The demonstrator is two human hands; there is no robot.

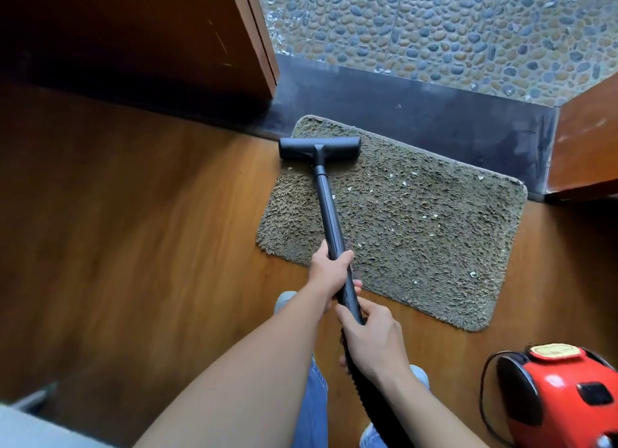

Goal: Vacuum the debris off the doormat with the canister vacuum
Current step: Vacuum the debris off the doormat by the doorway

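Left hand [329, 275] and right hand [374, 342] grip the wand [329, 213]. Floor head [320, 148] sits at far-left corner of doormat [434, 240]. Risk: suction may lift that edge.

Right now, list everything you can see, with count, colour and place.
doormat: one, olive-brown, beside the threshold
debris: many flecks, whitish, across the doormat
floor head: one, black, doormat's far left corner
wand: one, black, rising from the floor head
hose: one, black, below the right grip
canister vacuum: one, red and black, lower right
floor: one, brown wood, underneath
threshold: one, dark grey, beyond the doormat
pebble paving: one, grey-tan, beyond the threshold
wooden panels: two, brown, flanking the threshold
left grip: one, holds the wand, higher
right grip: one, holds the wand's lower end
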